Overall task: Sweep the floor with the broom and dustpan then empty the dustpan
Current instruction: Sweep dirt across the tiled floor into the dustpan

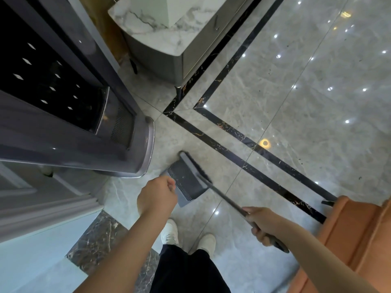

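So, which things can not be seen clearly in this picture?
- Dustpan handle, head view: hidden under the left hand curled over it.
- Dirt inside the dustpan: too small and dark to tell.
- Broom bristles: mostly hidden behind the dustpan's edge.
- Orange seat: cut off by the right edge.
- The right hand covers part of the broom handle.

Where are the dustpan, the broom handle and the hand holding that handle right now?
dustpan [186,182]: head view, on the pan's dark flat tray.
broom handle [226,199]: head view, on the bare shaft between brush and grip.
right hand [264,224]: head view, on the back of the hand gripping the shaft.
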Demonstrator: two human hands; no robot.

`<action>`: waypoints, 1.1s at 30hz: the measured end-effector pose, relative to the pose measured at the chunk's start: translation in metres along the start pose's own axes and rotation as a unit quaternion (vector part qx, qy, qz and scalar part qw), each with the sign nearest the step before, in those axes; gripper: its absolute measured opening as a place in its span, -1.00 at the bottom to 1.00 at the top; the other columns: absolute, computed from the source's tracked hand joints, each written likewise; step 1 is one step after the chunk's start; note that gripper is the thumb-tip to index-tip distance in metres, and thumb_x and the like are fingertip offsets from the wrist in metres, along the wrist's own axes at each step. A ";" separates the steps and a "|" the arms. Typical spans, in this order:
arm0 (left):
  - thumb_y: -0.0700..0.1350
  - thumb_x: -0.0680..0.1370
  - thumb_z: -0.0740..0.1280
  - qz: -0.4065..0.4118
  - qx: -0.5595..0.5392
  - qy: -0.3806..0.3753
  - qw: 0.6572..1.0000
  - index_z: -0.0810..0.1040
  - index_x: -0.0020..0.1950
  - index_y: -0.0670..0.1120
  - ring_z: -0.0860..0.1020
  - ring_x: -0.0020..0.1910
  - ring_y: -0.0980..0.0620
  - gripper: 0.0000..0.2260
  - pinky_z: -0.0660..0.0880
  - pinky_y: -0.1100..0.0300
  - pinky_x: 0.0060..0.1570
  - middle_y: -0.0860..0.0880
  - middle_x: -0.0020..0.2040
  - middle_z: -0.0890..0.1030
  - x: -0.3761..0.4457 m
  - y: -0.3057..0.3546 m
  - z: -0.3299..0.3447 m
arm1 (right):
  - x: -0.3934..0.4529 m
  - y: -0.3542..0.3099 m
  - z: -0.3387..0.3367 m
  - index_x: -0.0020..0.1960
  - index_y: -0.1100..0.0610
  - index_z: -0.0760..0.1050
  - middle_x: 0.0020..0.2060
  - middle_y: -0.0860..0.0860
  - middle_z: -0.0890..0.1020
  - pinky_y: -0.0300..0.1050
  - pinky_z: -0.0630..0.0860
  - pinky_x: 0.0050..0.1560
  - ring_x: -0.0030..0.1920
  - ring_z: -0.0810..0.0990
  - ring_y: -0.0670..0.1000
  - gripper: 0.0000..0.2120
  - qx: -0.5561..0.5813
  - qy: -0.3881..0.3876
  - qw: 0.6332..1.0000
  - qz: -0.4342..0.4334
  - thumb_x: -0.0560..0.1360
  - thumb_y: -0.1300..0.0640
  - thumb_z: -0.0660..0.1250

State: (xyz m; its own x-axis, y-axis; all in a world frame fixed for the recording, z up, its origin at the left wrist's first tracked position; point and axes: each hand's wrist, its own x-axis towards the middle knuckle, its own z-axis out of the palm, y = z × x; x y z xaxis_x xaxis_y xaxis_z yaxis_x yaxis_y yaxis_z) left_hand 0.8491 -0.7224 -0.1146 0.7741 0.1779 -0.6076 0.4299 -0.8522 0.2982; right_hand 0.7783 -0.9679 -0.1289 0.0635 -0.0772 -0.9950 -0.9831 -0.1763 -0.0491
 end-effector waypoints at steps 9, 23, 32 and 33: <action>-0.17 0.56 0.21 0.007 0.003 -0.014 1.000 0.57 0.07 0.07 0.65 -0.11 -0.09 -0.78 0.54 0.15 -0.12 0.05 0.06 0.63 -0.002 -0.009 -0.001 | -0.026 0.009 -0.026 0.21 -0.10 0.43 -0.49 0.06 0.35 -0.36 0.12 -0.60 -0.61 0.18 -0.08 -0.70 0.045 0.069 0.996 -0.029 0.63 0.18 0.05; -0.23 0.54 0.22 0.019 0.014 -0.014 1.000 0.56 0.14 0.05 0.60 -0.01 -0.04 -0.74 0.39 0.21 -0.23 0.02 0.07 0.63 -0.005 -0.018 -0.004 | -0.017 0.029 0.022 0.19 -0.05 0.48 -0.52 0.04 0.31 -0.37 0.12 -0.63 -0.63 0.17 -0.08 -0.75 0.091 0.041 0.995 -0.024 0.62 0.18 0.12; -0.16 0.55 0.27 -0.004 -0.037 -0.005 0.999 0.59 0.06 0.05 0.66 -0.23 -0.06 -0.83 0.62 0.05 -0.15 0.09 0.02 0.64 -0.019 -0.067 -0.024 | -0.004 0.006 -0.001 0.36 0.03 0.42 -0.54 0.06 0.33 -0.32 0.19 -0.62 -0.60 0.22 -0.05 -0.66 0.092 0.196 0.971 -0.101 0.63 0.20 0.09; -0.18 0.54 0.28 -0.009 -0.036 -0.006 0.999 0.59 0.04 0.05 0.66 -0.29 -0.04 -0.82 0.63 0.05 -0.18 0.10 -0.01 0.65 -0.019 -0.077 -0.027 | 0.002 0.001 0.001 0.37 0.03 0.41 -0.53 0.06 0.33 -0.30 0.20 -0.61 -0.58 0.23 -0.04 -0.66 0.077 0.213 0.968 -0.107 0.63 0.19 0.09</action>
State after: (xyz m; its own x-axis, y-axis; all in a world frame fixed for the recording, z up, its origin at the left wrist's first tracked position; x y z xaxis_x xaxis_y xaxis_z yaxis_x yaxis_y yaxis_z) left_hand 0.8137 -0.6463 -0.1060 0.7604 0.1856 -0.6223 0.4755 -0.8119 0.3388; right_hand 0.7776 -0.9673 -0.1315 0.3016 -0.4592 -0.8356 -0.9514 -0.0881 -0.2950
